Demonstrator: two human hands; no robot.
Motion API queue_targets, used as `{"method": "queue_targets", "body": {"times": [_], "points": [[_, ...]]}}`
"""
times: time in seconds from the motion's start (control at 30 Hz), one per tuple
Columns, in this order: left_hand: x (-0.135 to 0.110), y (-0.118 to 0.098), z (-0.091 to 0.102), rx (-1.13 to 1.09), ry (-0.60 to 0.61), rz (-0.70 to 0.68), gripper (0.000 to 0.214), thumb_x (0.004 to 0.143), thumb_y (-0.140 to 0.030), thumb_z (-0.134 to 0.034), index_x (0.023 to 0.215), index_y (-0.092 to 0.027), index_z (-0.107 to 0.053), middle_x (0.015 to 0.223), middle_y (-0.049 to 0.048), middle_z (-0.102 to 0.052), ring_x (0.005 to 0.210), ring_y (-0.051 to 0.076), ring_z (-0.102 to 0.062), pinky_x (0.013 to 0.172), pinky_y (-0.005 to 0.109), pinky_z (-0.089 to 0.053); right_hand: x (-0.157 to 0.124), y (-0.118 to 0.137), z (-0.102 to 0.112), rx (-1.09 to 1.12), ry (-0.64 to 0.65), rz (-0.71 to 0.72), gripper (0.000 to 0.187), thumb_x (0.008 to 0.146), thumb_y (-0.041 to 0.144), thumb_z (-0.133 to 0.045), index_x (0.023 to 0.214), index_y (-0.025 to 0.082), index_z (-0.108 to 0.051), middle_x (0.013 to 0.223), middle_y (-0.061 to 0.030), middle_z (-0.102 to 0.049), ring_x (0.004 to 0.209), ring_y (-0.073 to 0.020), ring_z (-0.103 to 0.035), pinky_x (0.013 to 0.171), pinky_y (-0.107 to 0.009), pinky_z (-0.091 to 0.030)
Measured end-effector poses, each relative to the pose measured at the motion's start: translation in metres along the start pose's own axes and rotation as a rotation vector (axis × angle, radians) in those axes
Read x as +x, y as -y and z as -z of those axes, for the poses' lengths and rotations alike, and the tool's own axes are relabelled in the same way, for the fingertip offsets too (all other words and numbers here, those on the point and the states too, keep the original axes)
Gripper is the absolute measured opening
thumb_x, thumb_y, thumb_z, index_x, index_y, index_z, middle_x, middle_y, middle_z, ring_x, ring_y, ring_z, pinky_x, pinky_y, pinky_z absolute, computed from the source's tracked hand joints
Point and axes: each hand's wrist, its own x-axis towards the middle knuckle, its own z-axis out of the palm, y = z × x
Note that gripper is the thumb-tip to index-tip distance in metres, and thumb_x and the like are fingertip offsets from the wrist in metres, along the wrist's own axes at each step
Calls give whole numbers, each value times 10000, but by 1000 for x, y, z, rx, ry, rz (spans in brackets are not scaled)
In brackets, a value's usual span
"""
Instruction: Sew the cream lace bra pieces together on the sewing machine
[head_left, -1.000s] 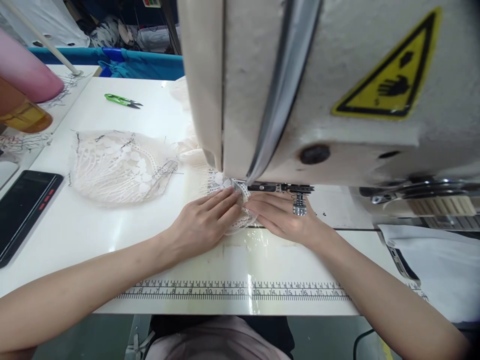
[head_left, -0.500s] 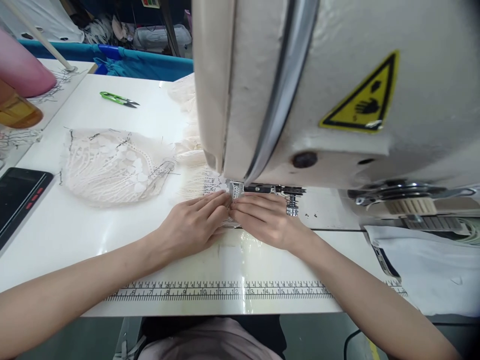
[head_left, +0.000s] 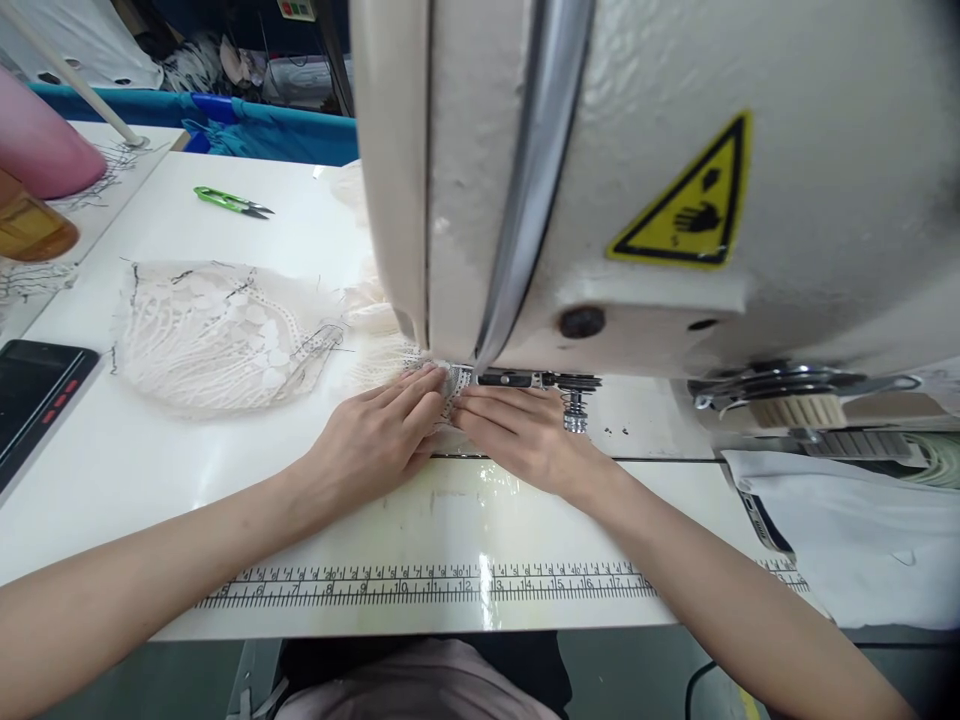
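My left hand [head_left: 375, 440] lies flat on the white table, fingers stretched toward the needle area of the sewing machine [head_left: 645, 190]. My right hand [head_left: 525, 430] lies flat beside it, fingertips almost touching the left ones. Both press on a small piece of white lace [head_left: 450, 385] that runs under the machine head. The presser foot is hidden behind the machine's front.
A larger lace piece [head_left: 217, 335] lies on the table to the left. Green thread snips [head_left: 229, 201] rest farther back. A black phone [head_left: 34, 390] sits at the left edge. A ruler strip [head_left: 450, 585] runs along the front edge. White cloth [head_left: 862, 540] lies at right.
The lace between my fingertips has slid further under the machine head, so less of it shows. My hands stay flat in about the same place. The camera view shifted slightly.
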Motion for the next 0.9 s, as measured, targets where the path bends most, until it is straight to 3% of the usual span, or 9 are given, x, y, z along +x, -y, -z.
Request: {"method": "queue_targets", "body": {"times": [0.13,0.27,0.57,0.8,0.9], "points": [[0,0,0,16,32,-8,256,924,-156,-480,1142,-69,-582,1236,188,-662,1154,264,-647,940,361,-575,3,-1,2,43,41,-38,261,928,107,-523,1052,296,-652,1065,22,-708,1059,-133,-638,914,-298,-573],[-2,2,-3,-4,25,-1,346,932,-186,-495,1253,-96,-586,1288,146,-642,1213,264,-609,999,372,-549,2,-3,1,42,34,-47,224,920,91,-528,1034,235,-656,1070,-5,-711,1025,-139,-652,895,-290,-566],[-2,3,-3,48,5,-50,350,933,-224,-516,1234,-87,-632,1268,130,-654,1199,293,-615,933,403,-592,-2,-7,3,30,-9,-103,206,928,152,-559,1072,241,-676,1086,-12,-709,938,-135,-661,841,-278,-535],[0,2,-3,13,38,-57,352,944,-223,-515,1264,-116,-617,1295,128,-639,1216,291,-603,946,417,-583,1,-5,10,15,-31,-220,206,957,177,-502,1007,241,-691,945,10,-717,768,-119,-627,632,-277,-459],[0,2,-4,-5,47,-37,346,951,-229,-507,1259,-123,-624,1306,134,-630,1235,300,-588,941,426,-585,2,-7,9,30,-33,-261,177,956,206,-527,968,240,-700,926,22,-726,767,-109,-631,625,-269,-447]]}}
